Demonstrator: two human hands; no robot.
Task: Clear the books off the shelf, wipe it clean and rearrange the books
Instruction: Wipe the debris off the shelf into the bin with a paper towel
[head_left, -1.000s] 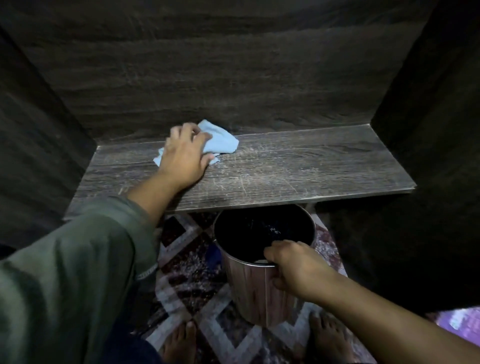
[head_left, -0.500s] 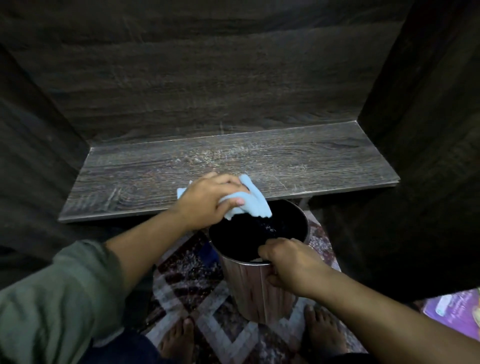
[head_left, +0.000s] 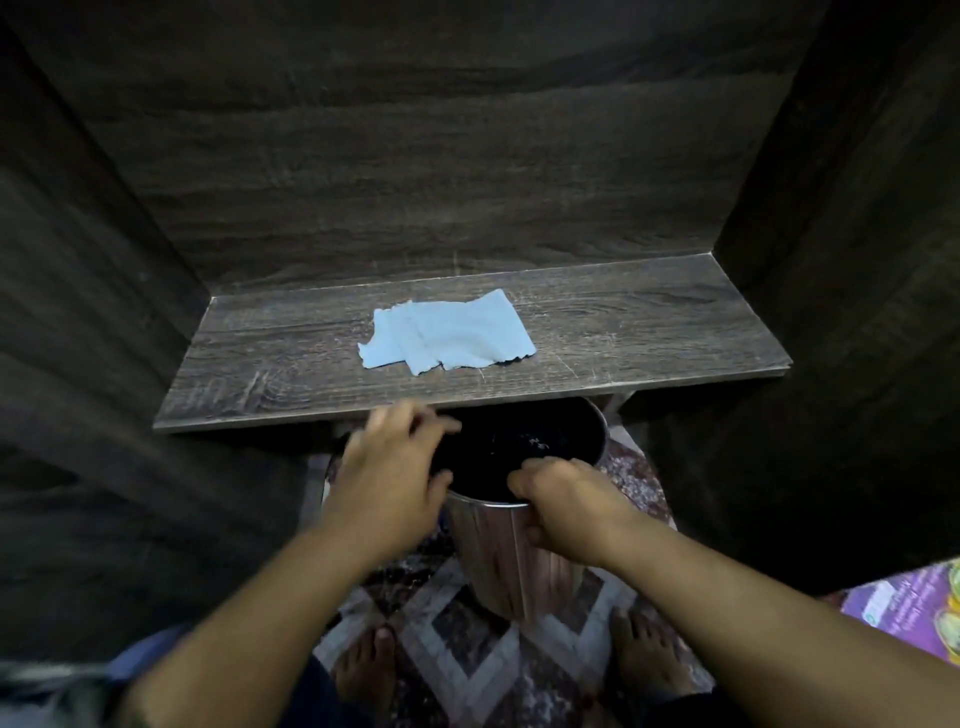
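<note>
A light blue cloth (head_left: 449, 330) lies spread flat on the middle of the dark wooden shelf (head_left: 649, 343), with no hand on it. Below the shelf's front edge stands a metal bin (head_left: 519, 551) with a dark inside. My right hand (head_left: 558, 506) grips the bin's near rim. My left hand (head_left: 392, 478) hovers at the bin's left rim, motion-blurred, with its fingers spread and nothing in it. No books stand on the shelf.
Dark wood panels wall in the shelf at the back, left and right. A patterned rug (head_left: 467, 623) covers the floor, with my bare feet (head_left: 363, 670) on it. A purple book or packet (head_left: 904, 608) lies at the lower right.
My left hand carried the cloth from the shelf over the bin, then the cloth ended up spread flat on the shelf. The left hand now is empty at the bin. The right hand kept its hold.
</note>
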